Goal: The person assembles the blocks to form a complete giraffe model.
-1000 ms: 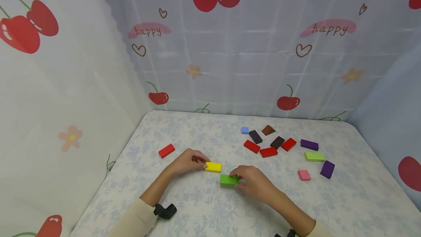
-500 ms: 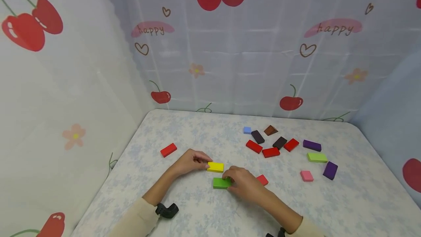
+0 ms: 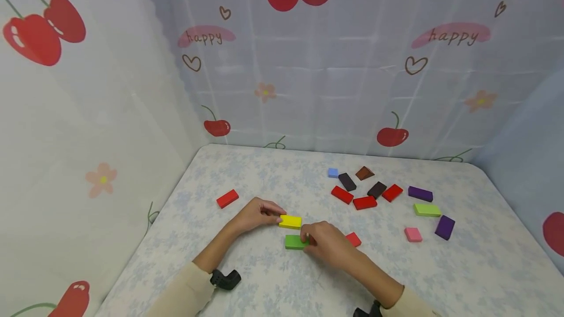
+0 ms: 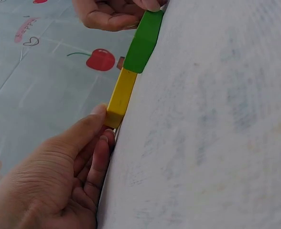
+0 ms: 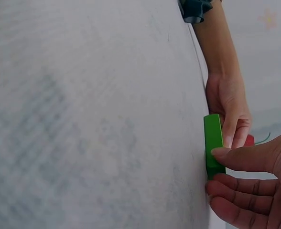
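A yellow rectangular block (image 3: 291, 222) lies flat on the table, its left end pinched by my left hand (image 3: 259, 215). In the left wrist view the thumb and fingertips grip that end of the yellow block (image 4: 120, 98). Just in front of it, nearer to me, is a green rectangular block (image 3: 294, 242), which my right hand (image 3: 328, 246) pinches at its right end. The right wrist view shows the thumb on one side of the green block (image 5: 213, 143) and fingers on the other. Partly hidden behind my right hand lies a red block (image 3: 354, 239).
Several red blocks (image 3: 364, 203), dark blocks (image 3: 347, 181) and a brown triangular block (image 3: 364, 173) lie at the back right. A small blue block (image 3: 333, 172) is beside them. Purple (image 3: 445, 227), lime (image 3: 426, 210) and pink (image 3: 413, 234) blocks lie farther right. Another red block (image 3: 227, 198) is at left.
My right hand has brought the green block left, to just in front of the yellow one, uncovering a red block behind the hand. My left hand keeps its pinch on the yellow block.
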Motion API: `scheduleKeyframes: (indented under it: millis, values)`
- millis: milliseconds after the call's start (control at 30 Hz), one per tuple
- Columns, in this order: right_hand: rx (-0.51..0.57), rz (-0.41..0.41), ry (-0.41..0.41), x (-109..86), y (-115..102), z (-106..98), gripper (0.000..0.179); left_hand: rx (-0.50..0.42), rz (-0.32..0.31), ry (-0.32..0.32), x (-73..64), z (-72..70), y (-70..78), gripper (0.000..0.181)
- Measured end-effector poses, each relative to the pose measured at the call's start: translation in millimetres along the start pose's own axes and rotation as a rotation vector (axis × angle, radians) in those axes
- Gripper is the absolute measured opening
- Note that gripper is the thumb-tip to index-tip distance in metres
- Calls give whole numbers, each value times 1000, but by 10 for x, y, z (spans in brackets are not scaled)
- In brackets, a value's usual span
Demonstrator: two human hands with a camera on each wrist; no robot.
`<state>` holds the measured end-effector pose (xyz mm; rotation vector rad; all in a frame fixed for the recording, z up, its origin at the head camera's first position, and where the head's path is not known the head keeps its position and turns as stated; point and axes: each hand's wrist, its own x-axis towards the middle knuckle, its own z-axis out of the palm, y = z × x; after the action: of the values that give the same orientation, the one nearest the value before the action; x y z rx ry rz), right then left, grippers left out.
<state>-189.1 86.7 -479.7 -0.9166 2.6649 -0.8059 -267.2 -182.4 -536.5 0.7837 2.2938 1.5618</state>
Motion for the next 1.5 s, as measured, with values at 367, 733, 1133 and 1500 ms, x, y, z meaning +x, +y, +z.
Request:
scheduleKeyframes:
  millis: [367, 733, 1133, 1500]
  values:
    - [40, 57, -15, 147, -59, 18, 18, -13, 4, -3, 2, 3, -20, 22]
    - [38, 49, 57, 197, -53, 56, 17, -6, 18, -8, -5, 17, -1, 22]
    - [58, 48, 118, 213, -49, 138, 18, -1, 10, -6, 3, 3, -5, 22]
    - [88, 42, 114, 208, -43, 140, 18, 14, 58, -21, 0, 7, -17, 30]
